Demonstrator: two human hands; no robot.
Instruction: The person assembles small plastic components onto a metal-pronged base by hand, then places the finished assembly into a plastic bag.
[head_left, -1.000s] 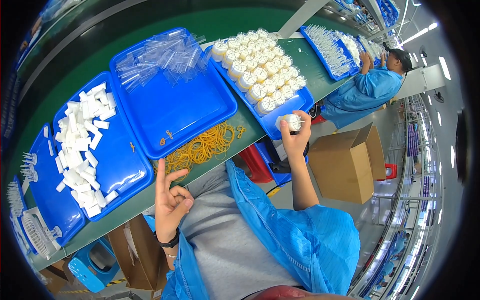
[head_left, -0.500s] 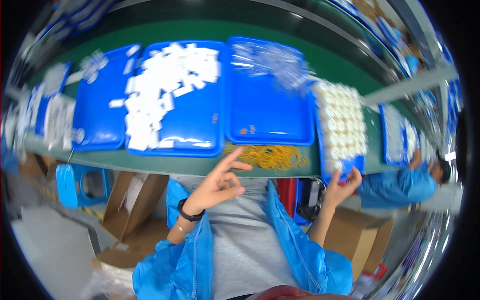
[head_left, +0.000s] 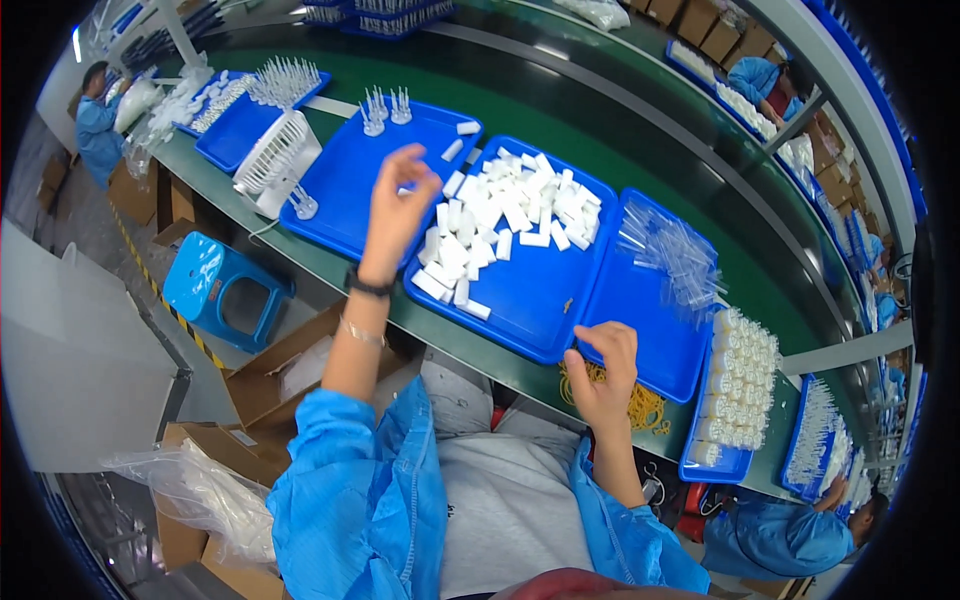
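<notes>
My left hand is over the right side of a blue tray. Its fingers are curled and smeared by motion, so I cannot make out whether they hold anything. A few white blocks lie near it in that tray. Beside it, another blue tray holds a heap of white rectangular blocks. My right hand is open and empty, thumb apart from the fingers, at the near edges of the middle tray and the tray of clear plastic tubes. Yellow rubber bands lie partly hidden behind it.
A white fan stands left of the trays, and clear spiked parts stand in the left tray. At right, a blue tray holds rows of white round parts. A blue stool is at lower left. Co-workers sit along the line.
My view has swung toward the left. My left hand has moved from above the rubber bands to the left tray. My right hand has left the tray of round parts.
</notes>
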